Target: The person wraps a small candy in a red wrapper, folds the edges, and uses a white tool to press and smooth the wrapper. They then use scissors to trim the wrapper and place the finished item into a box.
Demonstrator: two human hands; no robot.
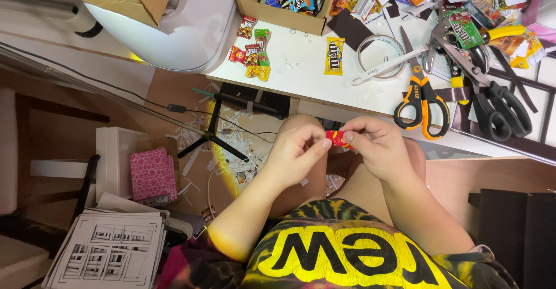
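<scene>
- Two hands work above the person's lap, just below the near edge of the desk (301, 51): the left hand (298, 150) and the right hand (376, 144), fingertips meeting.
- One small red packet (335, 139) sits between them, pinched at its left end by the left thumb and forefinger and at its right end by the right thumb and forefinger.
- The packet's long axis runs roughly left to right across the view, tilted slightly down toward the right hand; most of it is covered by the fingers, so which end is its top cannot be told.
- On the desk beyond the hands lies one yellow candy packet (334, 55), long axis running away from the person.
- To its left is a cluster of about five small candy packets (253, 48) in red, green and yellow, touching one another.
- One roll of clear tape (380, 55) lies flat right of the yellow packet.
- At least three pairs of scissors: one orange-and-black pair (421, 99), handles toward the person; one black-handled pair (501, 110); one yellow-handled pair (505, 32) farther back.
- One open cardboard box (255, 2) full of mixed candy packets stands at the far edge.
- On the floor, left: one black tripod (211, 132), one pink patterned box (152, 174), and one stack of printed sheets (110, 254).
</scene>
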